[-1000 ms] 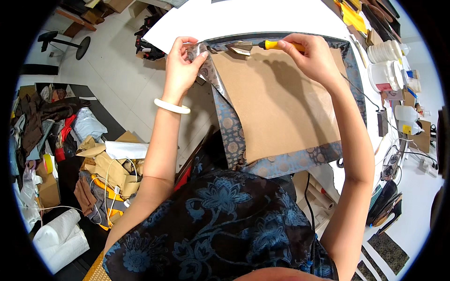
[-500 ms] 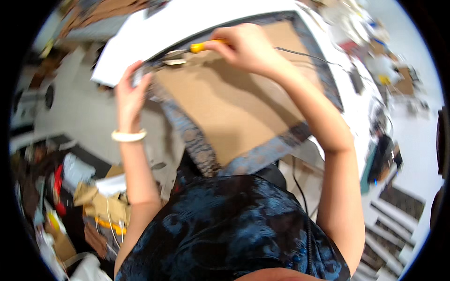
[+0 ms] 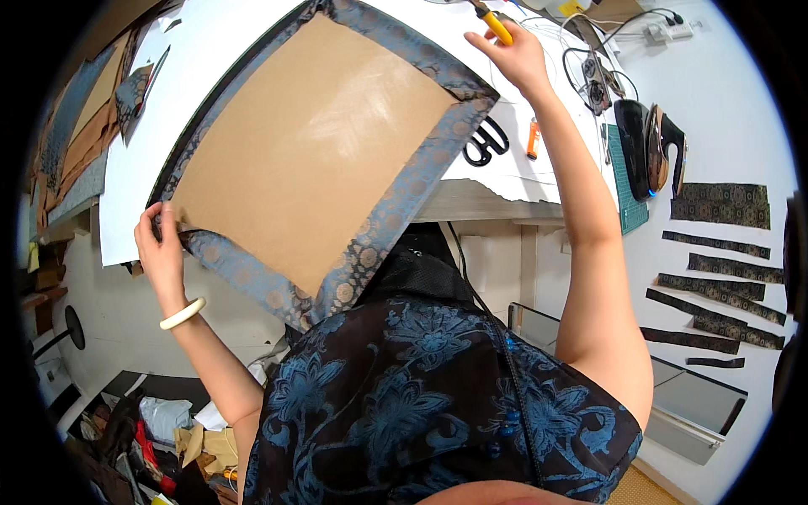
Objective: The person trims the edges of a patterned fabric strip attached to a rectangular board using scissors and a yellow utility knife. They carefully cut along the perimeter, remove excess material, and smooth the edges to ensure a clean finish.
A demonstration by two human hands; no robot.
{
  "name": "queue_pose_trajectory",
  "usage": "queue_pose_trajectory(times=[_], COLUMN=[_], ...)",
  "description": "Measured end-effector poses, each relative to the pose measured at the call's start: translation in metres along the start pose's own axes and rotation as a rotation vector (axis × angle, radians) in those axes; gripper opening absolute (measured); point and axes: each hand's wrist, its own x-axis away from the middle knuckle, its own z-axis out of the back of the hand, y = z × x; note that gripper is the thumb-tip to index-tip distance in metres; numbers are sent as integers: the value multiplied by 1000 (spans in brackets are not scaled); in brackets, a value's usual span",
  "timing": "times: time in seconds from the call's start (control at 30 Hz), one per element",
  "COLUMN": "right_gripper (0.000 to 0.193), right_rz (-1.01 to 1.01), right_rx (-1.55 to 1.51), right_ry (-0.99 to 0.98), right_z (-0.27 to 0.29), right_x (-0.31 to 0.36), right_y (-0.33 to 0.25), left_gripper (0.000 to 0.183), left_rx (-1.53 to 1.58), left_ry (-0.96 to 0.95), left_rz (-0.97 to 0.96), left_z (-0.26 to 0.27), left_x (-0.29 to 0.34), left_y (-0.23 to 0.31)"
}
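Left fingers (image 3: 170, 222) grip corner of panel (image 3: 311, 143).

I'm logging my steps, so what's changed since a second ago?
The right hand has carried the yellow-handled tool rightward, off the board and past its right side, without letting go. The left hand stays at the board's left corner.

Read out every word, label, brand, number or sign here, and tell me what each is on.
No text can be read.
Yellow label on a container at the top edge: too small and cut off.
Orange item: any marks are too small.
Yellow-handled tool: no lettering I can make out.
Panel: only patterned cloth around plain tan.
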Motion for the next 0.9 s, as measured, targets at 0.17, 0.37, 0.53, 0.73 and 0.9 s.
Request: queue_pose_trajectory(times=[0.17,0.37,0.53,0.73,0.9], right_gripper=[42,50,44,38,43], right_rz=[-400,-473,-288,-359,-565], right_rx=[-401,-161,-17,-23,-30], right_ry=[-75,-103,-50,144,249], right_z=[24,11,21,43,76], right_x=[103,177,174,199,222], right_y=[20,-3,-2,58,112], left_gripper=[43,38,34,50,60], left_rx=[-159,-39,162,409,549], left_ry=[-78,-25,50,86,16], left_rz=[-205,-185,-193,-268,-202], left_z=[12,9,5,8,-1], left_x=[-5,-6,-26,-47,-53], left_y=[-14,-1,-24,-15,5])
